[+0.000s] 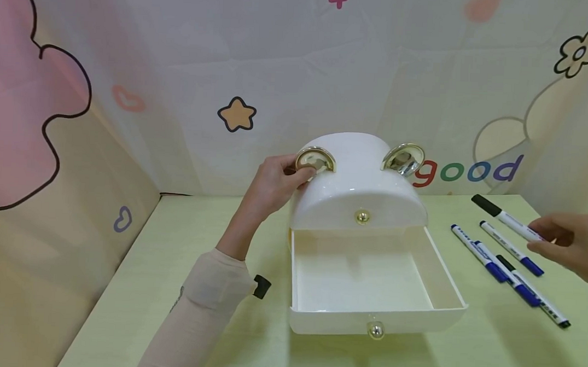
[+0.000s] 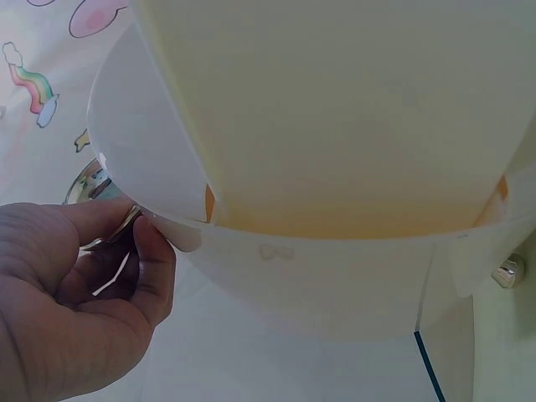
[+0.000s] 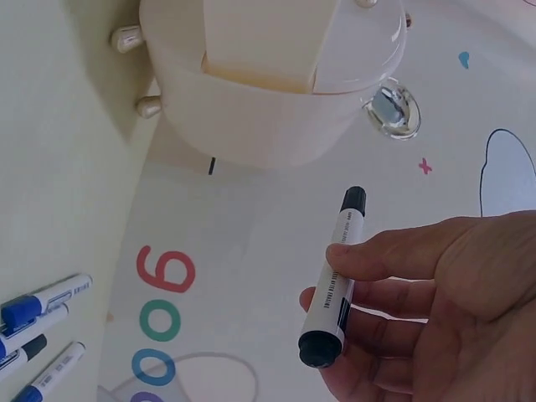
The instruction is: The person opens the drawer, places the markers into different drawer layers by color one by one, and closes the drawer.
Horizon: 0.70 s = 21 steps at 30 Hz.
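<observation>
- Off to the right of the white box (image 1: 353, 178), I pinch a marker (image 1: 511, 221) between thumb and fingers of my right hand (image 1: 574, 245), holding it raised above the table; its long black end points away from my fingers, toward the backdrop.
- With my left hand (image 1: 274, 185) I grip the box's left gold ear (image 1: 318, 159), thumb over the front and fingers curled behind; the right gold ear (image 1: 408, 157) stands untouched.
- Below the box's upper gold knob (image 1: 362, 217), the drawer (image 1: 332, 322) is pulled out toward me, with another knob on its front.
- Near my right hand, three blue-capped markers (image 1: 533, 264) and a black-tipped pen (image 1: 554, 312) lie slantwise on the table.
- Pale green and smooth, the table (image 1: 488, 351) carries soft shadows and meets a whitish, creased backdrop (image 1: 280, 46) printed with an orange star (image 1: 237, 115), a flower (image 1: 579, 52) and colourful letters spelling "good" (image 1: 471, 171).
- At the head view's edge, my right wrist is cut off, and my grip hides the marker's near end.
- Its fine print is too small to read.
- From my left wrist, the drawer's underside blocks much of the view.
</observation>
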{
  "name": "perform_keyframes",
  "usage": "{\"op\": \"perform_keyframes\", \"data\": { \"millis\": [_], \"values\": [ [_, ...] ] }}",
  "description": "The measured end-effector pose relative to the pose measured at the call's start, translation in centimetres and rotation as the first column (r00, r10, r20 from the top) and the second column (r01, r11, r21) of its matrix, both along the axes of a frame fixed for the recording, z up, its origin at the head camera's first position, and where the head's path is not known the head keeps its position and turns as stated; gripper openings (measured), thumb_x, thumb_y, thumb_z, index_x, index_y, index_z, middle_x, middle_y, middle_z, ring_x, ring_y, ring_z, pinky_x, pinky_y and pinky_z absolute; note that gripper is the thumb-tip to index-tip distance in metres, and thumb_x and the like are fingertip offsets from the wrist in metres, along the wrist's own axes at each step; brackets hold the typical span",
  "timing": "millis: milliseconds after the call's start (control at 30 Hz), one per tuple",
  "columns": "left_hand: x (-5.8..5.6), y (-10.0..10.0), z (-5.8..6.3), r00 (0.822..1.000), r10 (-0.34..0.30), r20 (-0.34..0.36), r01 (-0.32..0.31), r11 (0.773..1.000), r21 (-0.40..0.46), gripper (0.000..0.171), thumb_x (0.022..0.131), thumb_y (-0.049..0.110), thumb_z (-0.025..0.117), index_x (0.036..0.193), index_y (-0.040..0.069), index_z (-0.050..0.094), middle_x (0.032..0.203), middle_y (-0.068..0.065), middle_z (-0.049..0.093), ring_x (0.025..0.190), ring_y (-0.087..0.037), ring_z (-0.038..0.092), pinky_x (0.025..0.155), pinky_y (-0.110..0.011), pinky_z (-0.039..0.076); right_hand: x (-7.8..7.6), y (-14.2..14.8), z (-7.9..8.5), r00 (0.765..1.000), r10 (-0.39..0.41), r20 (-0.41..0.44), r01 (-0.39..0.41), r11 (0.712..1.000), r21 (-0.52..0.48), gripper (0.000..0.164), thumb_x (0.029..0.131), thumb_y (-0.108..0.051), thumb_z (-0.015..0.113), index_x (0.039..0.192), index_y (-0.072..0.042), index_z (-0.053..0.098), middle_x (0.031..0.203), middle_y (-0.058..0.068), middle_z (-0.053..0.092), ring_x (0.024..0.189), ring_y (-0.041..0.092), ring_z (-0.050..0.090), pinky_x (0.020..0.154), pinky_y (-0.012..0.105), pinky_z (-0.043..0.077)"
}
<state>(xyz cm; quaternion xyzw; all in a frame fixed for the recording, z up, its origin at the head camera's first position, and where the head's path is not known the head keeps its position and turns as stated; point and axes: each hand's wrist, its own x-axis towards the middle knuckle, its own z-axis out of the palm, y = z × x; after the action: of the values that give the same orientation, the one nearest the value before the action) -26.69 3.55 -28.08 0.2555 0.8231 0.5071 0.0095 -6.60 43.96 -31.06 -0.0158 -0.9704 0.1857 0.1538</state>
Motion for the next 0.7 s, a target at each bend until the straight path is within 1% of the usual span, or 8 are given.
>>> {"op": "perform_keyframes", "data": {
  "millis": [167, 267, 433, 600, 700],
  "values": [
    [0.0, 0.2, 0.2, 1.000, -0.006, -0.002, 0.006, 1.000, -0.001, 0.017, 0.100, 0.019, 0.069, 0.098, 0.003, 0.071, 0.086, -0.007, 0.067, 0.082, -0.018, 0.061, 0.071, -0.027, 0.048, 0.4, -1.6, 1.1, 0.999, 0.002, -0.042, -0.001, 1.000, 0.031, 0.018, 0.081, 0.019, 0.074, 0.095, 0.019, 0.063, 0.071, 0.003, 0.061, 0.059, 0.004, 0.041, 0.050, 0.021, 0.040],
    [-0.1, 0.2, 0.2, 1.000, -0.007, -0.006, 0.007, 1.000, 0.003, 0.017, 0.100, 0.019, 0.069, 0.097, 0.003, 0.071, 0.085, -0.006, 0.067, 0.081, -0.018, 0.061, 0.072, -0.027, 0.048, 0.7, -2.7, 1.7, 0.999, 0.007, -0.050, -0.003, 0.997, 0.080, 0.018, 0.082, 0.016, 0.076, 0.096, 0.016, 0.065, 0.073, 0.002, 0.062, 0.061, 0.007, 0.046, 0.051, 0.021, 0.041],
    [0.0, 0.0, 0.0, 1.000, 0.001, -0.002, -0.001, 1.000, -0.002, 0.016, 0.100, 0.018, 0.069, 0.098, 0.002, 0.072, 0.088, -0.007, 0.068, 0.082, -0.018, 0.062, 0.074, -0.027, 0.049, 1.2, -5.2, 3.1, 1.000, 0.016, -0.009, -0.015, 0.988, 0.153, 0.019, 0.083, 0.006, 0.080, 0.097, 0.013, 0.068, 0.074, -0.001, 0.062, 0.065, 0.017, 0.053, 0.050, 0.023, 0.039],
    [0.1, -0.1, 0.0, 1.000, 0.002, 0.005, -0.002, 1.000, -0.008, 0.017, 0.100, 0.019, 0.069, 0.103, 0.002, 0.072, 0.092, -0.008, 0.069, 0.084, -0.019, 0.063, 0.075, -0.028, 0.050, 1.4, -6.8, 4.0, 0.999, 0.039, 0.006, -0.039, 0.975, 0.217, 0.020, 0.083, -0.006, 0.084, 0.099, 0.002, 0.074, 0.076, -0.007, 0.062, 0.066, 0.012, 0.054, 0.050, 0.024, 0.040],
    [0.1, 0.0, 0.1, 1.000, 0.000, 0.008, 0.000, 1.000, -0.006, 0.017, 0.100, 0.019, 0.069, 0.103, 0.002, 0.072, 0.091, -0.008, 0.068, 0.084, -0.019, 0.062, 0.074, -0.028, 0.049, 1.4, -7.4, 4.4, 0.997, 0.059, 0.040, -0.067, 0.972, 0.225, 0.022, 0.085, -0.012, 0.084, 0.103, -0.003, 0.076, 0.078, -0.009, 0.062, 0.065, 0.011, 0.053, 0.051, 0.025, 0.040]
  ]
}}
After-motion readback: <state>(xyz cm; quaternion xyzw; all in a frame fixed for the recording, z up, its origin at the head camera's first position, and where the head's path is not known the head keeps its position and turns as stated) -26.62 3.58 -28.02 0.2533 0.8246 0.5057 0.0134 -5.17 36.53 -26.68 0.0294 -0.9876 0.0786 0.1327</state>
